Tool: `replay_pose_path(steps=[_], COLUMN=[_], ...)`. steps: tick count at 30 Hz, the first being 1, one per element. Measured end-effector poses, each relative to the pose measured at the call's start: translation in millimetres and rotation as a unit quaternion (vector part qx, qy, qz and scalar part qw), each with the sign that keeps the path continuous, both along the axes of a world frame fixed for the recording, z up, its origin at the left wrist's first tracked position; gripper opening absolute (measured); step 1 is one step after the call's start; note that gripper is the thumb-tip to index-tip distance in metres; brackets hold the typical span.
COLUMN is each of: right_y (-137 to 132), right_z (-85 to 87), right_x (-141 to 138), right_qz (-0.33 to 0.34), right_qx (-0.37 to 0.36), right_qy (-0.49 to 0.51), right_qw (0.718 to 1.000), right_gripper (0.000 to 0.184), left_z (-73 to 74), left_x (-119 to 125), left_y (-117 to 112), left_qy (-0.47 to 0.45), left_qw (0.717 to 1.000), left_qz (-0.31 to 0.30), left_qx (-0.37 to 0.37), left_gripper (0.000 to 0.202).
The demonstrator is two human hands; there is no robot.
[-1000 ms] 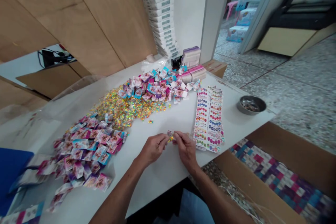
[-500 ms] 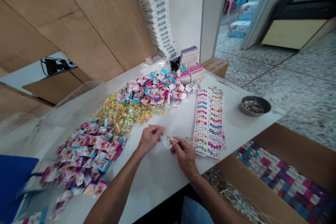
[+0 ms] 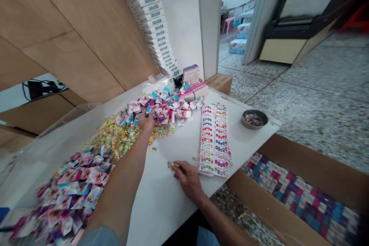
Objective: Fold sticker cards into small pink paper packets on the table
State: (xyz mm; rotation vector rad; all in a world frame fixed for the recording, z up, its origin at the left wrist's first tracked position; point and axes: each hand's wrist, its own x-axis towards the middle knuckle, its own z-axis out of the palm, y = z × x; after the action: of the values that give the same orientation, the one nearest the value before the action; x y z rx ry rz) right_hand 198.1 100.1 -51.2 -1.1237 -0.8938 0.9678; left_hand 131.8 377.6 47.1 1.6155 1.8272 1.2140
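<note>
My left hand [image 3: 146, 122] is stretched far forward over the white table [image 3: 173, 203]. It rests at the near edge of a heap of small pink and blue folded cards [image 3: 165, 104], beside a spread of tiny colourful beads [image 3: 121, 136]; its fingers curl down and what they touch is hidden. My right hand [image 3: 187, 177] lies near the table's front edge, fingers pinched on a small clear packet with coloured bits [image 3: 170, 165]. Sheets of colourful stickers [image 3: 215, 140] lie just right of that hand.
A second heap of pink cards [image 3: 72, 188] covers the near left. A metal bowl [image 3: 254, 118] stands at the right corner. White boxes [image 3: 155, 23] are stacked against the wall. An open cardboard box [image 3: 302, 196] of packed cards stands on the floor to the right.
My left hand left the packet and reached forward to the far card heap. My right hand stayed near the front edge with the packet. The view shifted left.
</note>
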Motion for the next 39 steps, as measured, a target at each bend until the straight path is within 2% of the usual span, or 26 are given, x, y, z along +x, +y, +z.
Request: replay_pose_path(steps=[3,5,7,10,13,15,17,19,21,24,26,28,30,34,36,39], right_y=[-0.7,-2.0,-3.2,-5.3,-11.8,-21.4,-34.9,-49.3,-60.9,-70.6,-75.0,-80.1,-85.4,-88.3,-84.6,-76.6], right_z=[1.8,2.8,2.7,2.0,7.3,16.9,29.3,39.4,42.7,34.6,26.9,23.0,24.6,37.9,45.7,55.5], right_x=[-0.3,-0.5,0.4,3.9,5.5,2.1,-5.5,-15.5,-24.8,-33.0,-34.5,-34.3,-32.8,-24.0,-17.1,-9.0], right_qz=[-0.007,-0.008,-0.003,0.003,-0.019,-0.039,-0.045,-0.03,-0.009,0.023,0.047,0.068,0.072,0.103,0.151,0.211], right_qx=[-0.002,-0.009,-0.018,-0.032,-0.043,-0.032,-0.004,0.035,0.076,0.115,0.127,0.128,0.095,-0.047,-0.095,-0.118], right_qy=[0.004,0.021,0.033,0.037,0.036,0.031,0.005,-0.064,-0.167,-0.286,-0.311,-0.311,-0.286,-0.192,-0.181,-0.24], right_qw=[1.0,1.0,0.999,0.999,0.998,0.998,0.999,0.997,0.983,0.951,0.941,0.939,0.951,0.975,0.967,0.94], right_gripper=[0.021,0.022,0.023,0.027,0.03,0.032,0.031,0.028,0.024,0.023,0.023,0.023,0.023,0.03,0.034,0.03], left_z=[8.2,6.5,-3.1,-28.5,-56.0,-70.5,-80.7,-86.8,-90.5,-94.5,-96.8,-98.0,-97.9,-97.2,-98.3,-100.6], left_x=[-20.0,-42.6,-69.5,-106.3,-126.0,-129.2,-127.7,-124.2,-120.4,-116.5,-115.4,-115.1,-115.8,-118.9,-120.2,-120.7], left_y=[-24.8,-58.9,-106.2,-189.7,-264.4,-299.2,-320.9,-332.0,-336.8,-339.8,-342.4,-346.0,-350.1,-355.0,-355.7,-356.1], left_qy=[0.057,0.097,0.099,0.037,0.024,0.034,0.031,0.018,0.011,0.028,0.044,0.054,0.066,0.077,0.088,0.114], left_qw=[0.995,0.984,0.978,0.984,0.987,0.992,0.996,0.998,0.998,0.995,0.991,0.987,0.984,0.981,0.976,0.966], left_qz=[0.007,-0.036,-0.083,-0.129,-0.144,-0.118,-0.078,-0.051,-0.053,-0.095,-0.117,-0.131,-0.138,-0.146,-0.166,-0.196], left_qx=[0.079,0.143,0.164,0.12,0.066,0.03,-0.009,-0.037,-0.03,0.02,0.054,0.076,0.091,0.099,0.107,0.123], left_gripper=[0.025,0.024,0.023,0.027,0.032,0.035,0.041,0.054,0.066,0.054,0.042,0.038,0.036,0.038,0.037,0.035])
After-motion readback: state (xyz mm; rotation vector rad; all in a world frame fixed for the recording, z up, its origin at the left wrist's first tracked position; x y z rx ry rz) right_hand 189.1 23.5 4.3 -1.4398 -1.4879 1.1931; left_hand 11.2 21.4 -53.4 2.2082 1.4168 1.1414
